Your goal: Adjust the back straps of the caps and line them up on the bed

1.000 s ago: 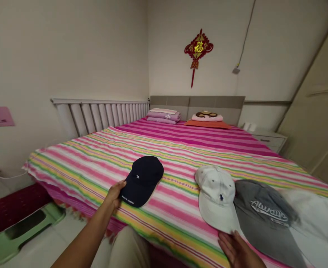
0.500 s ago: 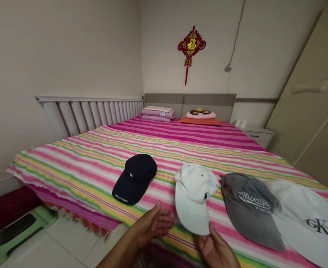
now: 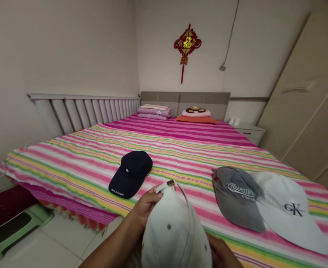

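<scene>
A white baseball cap (image 3: 177, 230) is held up close to me, its back strap and metal buckle pointing away. My left hand (image 3: 148, 203) grips the cap's edge near the strap, thumb on top. At the cap's right side is my right hand (image 3: 221, 251), partly hidden behind it and blurred. On the bed to the left lies a navy cap (image 3: 134, 171) with small white lettering on its brim. To the right a grey cap (image 3: 236, 199) rests against a larger white cap (image 3: 289, 212) marked with dark letters.
The caps lie on a bed with a striped sheet (image 3: 77, 163). Folded bedding (image 3: 154, 111) and a pink pillow stack (image 3: 196, 114) sit by the headboard (image 3: 203, 102). A green stool (image 3: 18, 230) stands at lower left; a nightstand (image 3: 249, 132) is at far right.
The white cap has been lifted off the bed, brought toward me and turned so its back strap faces away. My left hand has closed on its edge. The other caps stay on the bed.
</scene>
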The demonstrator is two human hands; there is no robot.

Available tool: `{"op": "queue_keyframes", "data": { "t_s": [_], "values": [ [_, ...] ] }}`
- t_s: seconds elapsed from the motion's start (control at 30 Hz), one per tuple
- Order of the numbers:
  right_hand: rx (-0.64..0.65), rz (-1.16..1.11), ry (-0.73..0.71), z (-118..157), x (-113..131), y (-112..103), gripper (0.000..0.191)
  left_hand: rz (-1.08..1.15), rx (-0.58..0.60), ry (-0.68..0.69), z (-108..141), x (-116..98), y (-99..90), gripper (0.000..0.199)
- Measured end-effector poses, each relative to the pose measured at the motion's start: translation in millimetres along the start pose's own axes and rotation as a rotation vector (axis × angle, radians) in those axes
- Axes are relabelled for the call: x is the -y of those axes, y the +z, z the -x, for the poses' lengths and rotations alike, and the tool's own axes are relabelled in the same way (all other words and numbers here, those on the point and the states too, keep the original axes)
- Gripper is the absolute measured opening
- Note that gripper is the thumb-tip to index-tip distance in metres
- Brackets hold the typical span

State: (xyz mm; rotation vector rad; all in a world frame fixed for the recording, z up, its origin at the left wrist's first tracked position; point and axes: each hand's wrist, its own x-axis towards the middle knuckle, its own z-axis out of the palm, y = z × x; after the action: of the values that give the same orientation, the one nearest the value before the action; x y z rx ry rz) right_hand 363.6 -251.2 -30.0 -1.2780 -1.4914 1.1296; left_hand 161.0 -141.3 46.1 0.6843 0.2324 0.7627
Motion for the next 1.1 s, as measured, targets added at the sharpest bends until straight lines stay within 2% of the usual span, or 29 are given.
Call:
{"op": "queue_keyframes", "data": {
  "t_s": [0.07,0.13,0.2,0.27,0.33,0.43,0.57,0.7,0.77,0.9,1.0,1.1],
  "values": [
    [-0.126,-0.095,-0.023,-8,37,-6,0.033,-0.057,0.021,-0.053,4,5,9.5,0.028],
    [-0.198,-0.118,-0.088,-18,69,-6,0.034,-0.139,0.016,-0.087,6,8,15.6,0.028],
    [-0.187,-0.142,-0.160,-26,90,1,0.038,-0.236,-0.004,-0.102,9,9,18.6,0.027],
    [-0.087,-0.237,-0.107,-31,99,11,0.036,-0.341,-0.044,-0.122,11,8,19.5,0.023],
    [-0.006,-0.365,-0.036,-34,100,18,0.033,-0.405,-0.083,-0.139,15,7,19.5,0.022],
    [0.015,-0.491,-0.013,-34,98,23,0.032,-0.356,-0.117,-0.130,18,9,19.5,0.026],
    [0.023,-0.523,-0.008,-34,97,24,0.031,-0.242,-0.143,-0.103,18,16,20.6,0.030],
    [0.029,-0.499,-0.006,-34,95,25,0.027,-0.240,-0.152,-0.092,18,21,19.6,0.032],
    [-0.011,-0.520,-0.007,-34,94,25,0.027,-0.242,-0.158,-0.062,18,21,17.4,0.034],
    [-0.215,-0.709,-0.030,-36,90,26,0.025,-0.194,-0.138,-0.001,16,20,9.9,0.033],
    [-0.282,-0.884,-0.004,-39,87,22,0.024,-0.171,-0.103,0.028,15,19,2.7,0.030],
    [-0.332,-1.039,0.031,-42,85,13,0.027,-0.127,-0.068,0.131,15,15,-2.5,0.030]
  ]
}}
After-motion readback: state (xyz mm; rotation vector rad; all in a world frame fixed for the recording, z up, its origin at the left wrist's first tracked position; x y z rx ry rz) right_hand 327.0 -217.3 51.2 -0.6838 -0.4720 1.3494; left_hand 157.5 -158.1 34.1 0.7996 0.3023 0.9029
